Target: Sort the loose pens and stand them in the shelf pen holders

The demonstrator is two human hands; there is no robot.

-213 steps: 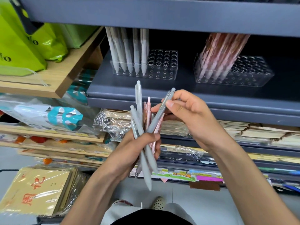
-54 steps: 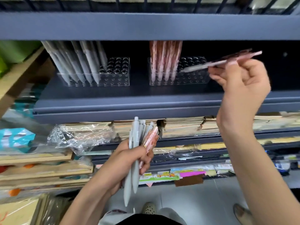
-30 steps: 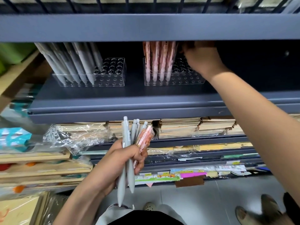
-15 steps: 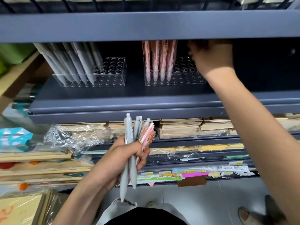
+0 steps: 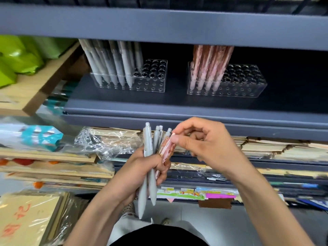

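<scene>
My left hand [image 5: 142,167] grips a bundle of loose pens [image 5: 150,153], several grey ones and at least one pink patterned pen [image 5: 166,148], held upright below the shelf. My right hand [image 5: 200,144] pinches the top of the pink patterned pen with thumb and forefinger. On the grey shelf above stand two clear pen holders: the left holder [image 5: 152,80] carries several grey pens [image 5: 113,63] at its left end, the right holder [image 5: 245,82] carries several pink patterned pens [image 5: 209,66] at its left end.
The upper shelf's front beam [image 5: 159,22] hangs low over the holders. Stacks of paper packs [image 5: 275,148] and plastic-wrapped goods [image 5: 99,141] fill the lower shelves. Green bags [image 5: 19,55] lie on a wooden shelf at the left. Wrapped yellow paper [image 5: 26,215] sits bottom left.
My right hand has come down out of the shelf by the right holder, without the pen it carried up, and now pinches a pink pen in the left hand's bundle.
</scene>
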